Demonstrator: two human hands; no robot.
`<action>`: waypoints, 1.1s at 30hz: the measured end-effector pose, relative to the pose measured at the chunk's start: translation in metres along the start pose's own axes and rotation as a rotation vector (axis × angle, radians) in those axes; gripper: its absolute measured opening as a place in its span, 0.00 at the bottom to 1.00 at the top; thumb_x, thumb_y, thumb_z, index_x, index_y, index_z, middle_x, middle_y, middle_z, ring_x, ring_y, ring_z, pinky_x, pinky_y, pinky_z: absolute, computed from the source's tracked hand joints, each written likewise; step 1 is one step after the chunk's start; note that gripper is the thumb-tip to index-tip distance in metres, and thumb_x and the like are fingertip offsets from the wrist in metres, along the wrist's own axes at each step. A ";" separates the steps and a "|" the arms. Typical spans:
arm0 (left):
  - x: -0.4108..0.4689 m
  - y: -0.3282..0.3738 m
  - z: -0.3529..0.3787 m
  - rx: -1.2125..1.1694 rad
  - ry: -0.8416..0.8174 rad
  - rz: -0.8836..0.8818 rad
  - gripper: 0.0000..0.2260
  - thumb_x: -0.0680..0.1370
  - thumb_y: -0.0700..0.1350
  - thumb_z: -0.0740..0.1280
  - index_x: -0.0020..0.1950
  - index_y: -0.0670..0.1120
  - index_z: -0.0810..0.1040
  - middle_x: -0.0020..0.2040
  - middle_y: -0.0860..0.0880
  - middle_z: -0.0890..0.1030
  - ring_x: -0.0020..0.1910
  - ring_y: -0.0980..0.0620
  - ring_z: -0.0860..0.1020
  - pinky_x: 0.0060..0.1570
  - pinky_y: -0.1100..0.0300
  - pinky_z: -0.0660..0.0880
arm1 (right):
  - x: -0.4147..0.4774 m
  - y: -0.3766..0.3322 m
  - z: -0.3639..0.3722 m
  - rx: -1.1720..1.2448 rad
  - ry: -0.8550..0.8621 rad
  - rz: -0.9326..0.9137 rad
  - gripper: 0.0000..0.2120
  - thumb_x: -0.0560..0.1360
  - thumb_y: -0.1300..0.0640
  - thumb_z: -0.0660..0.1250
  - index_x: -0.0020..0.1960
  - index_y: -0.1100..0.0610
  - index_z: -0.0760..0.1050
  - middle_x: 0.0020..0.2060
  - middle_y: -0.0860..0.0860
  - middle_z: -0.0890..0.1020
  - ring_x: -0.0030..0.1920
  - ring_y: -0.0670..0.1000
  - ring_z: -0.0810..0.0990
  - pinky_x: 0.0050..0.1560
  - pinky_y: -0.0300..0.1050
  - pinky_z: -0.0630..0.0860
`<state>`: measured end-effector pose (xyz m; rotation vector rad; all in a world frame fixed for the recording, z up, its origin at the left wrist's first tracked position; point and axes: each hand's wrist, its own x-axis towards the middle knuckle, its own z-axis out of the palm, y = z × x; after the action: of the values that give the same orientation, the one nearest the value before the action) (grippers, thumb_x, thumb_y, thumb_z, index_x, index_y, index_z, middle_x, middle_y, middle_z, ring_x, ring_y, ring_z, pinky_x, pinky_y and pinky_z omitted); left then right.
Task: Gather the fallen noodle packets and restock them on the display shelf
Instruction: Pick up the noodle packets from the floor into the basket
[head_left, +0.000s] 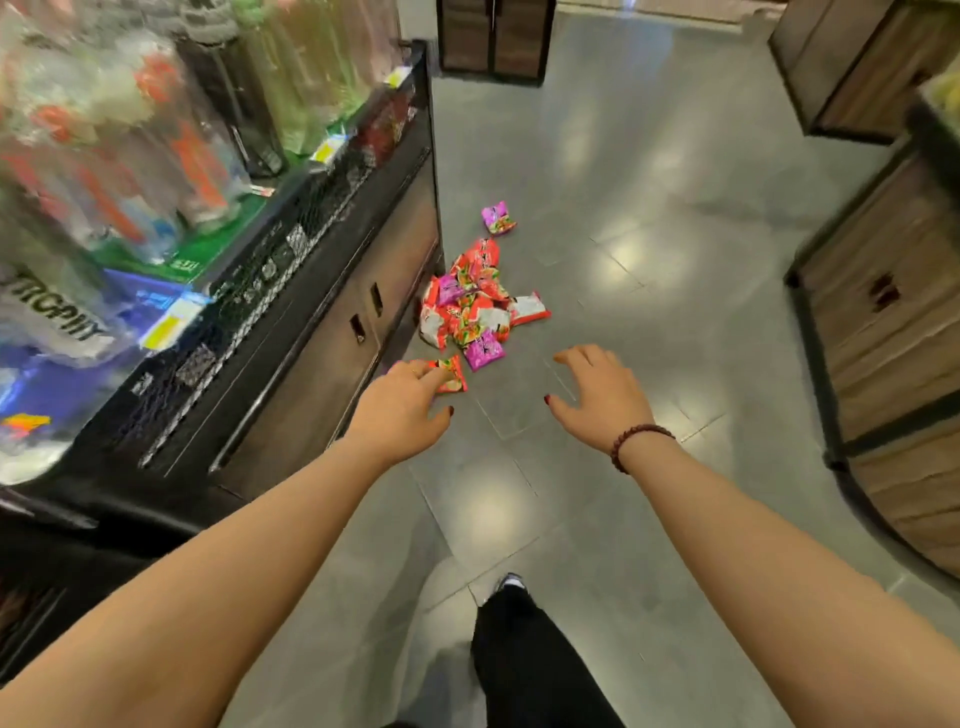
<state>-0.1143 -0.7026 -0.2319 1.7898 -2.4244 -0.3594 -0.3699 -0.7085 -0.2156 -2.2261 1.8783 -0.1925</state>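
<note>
Head view: both arms stretched forward and down. The left grip (402, 402) and right grip (597, 395) are both unclenched with fingers loosely spread, and neither is carrying anything.

The noodle packets (472, 306) lie in a red and purple heap on the floor (675, 260), at its left edge against the foot of the display shelf (311, 291). The heap's long axis runs away from the person along the shelf base. One loose red packet (451, 375) sits on the near side of the heap. The left grip's fingertips overlap its left edge in view, but I can't tell if they are touching it or just above it. A stray purple packet (497, 218) lies apart at the far end, further along the same floor edge.

Key relation: the heap is ahead of both grips and slightly left. The left grip is nearer and lines up with the loose red packet. The right grip hangs over bare floor just right of the heap's near end. Likely step is reaching in for a first pickup, nothing gathered yet.

Around: bottles (156, 156) and yellow price tags (169, 325) on the shelf, blurred. Wooden units (883, 322) are well apart along the right side of the floor. A bead bracelet (636, 441) is on the right wrist, and a black-trousered leg (519, 665) shows below. Nothing lies between grips and packets. The shelf's lower doors are close on the left and could crowd the left grip.
</note>
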 end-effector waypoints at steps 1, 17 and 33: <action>0.027 0.001 -0.004 -0.004 -0.007 -0.017 0.22 0.76 0.51 0.66 0.69 0.47 0.73 0.63 0.44 0.76 0.62 0.41 0.73 0.55 0.49 0.75 | 0.025 0.012 -0.007 0.003 0.002 -0.003 0.24 0.75 0.47 0.66 0.69 0.54 0.68 0.64 0.53 0.71 0.65 0.55 0.69 0.61 0.49 0.67; 0.384 -0.070 -0.015 -0.065 0.009 -0.089 0.22 0.75 0.51 0.63 0.68 0.46 0.75 0.59 0.45 0.78 0.58 0.43 0.76 0.50 0.49 0.77 | 0.381 0.119 -0.030 0.015 -0.057 -0.045 0.23 0.75 0.49 0.67 0.68 0.54 0.69 0.62 0.54 0.73 0.63 0.57 0.71 0.59 0.49 0.69; 0.647 -0.150 -0.018 -0.098 -0.027 -0.348 0.25 0.73 0.54 0.58 0.66 0.45 0.75 0.57 0.43 0.79 0.57 0.39 0.76 0.52 0.48 0.76 | 0.715 0.179 -0.001 -0.001 -0.360 -0.280 0.24 0.73 0.50 0.67 0.67 0.56 0.70 0.60 0.56 0.75 0.62 0.59 0.72 0.61 0.51 0.69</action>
<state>-0.1657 -1.3629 -0.2878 2.1719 -2.0634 -0.5254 -0.4171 -1.4407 -0.2903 -2.3283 1.3829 0.1556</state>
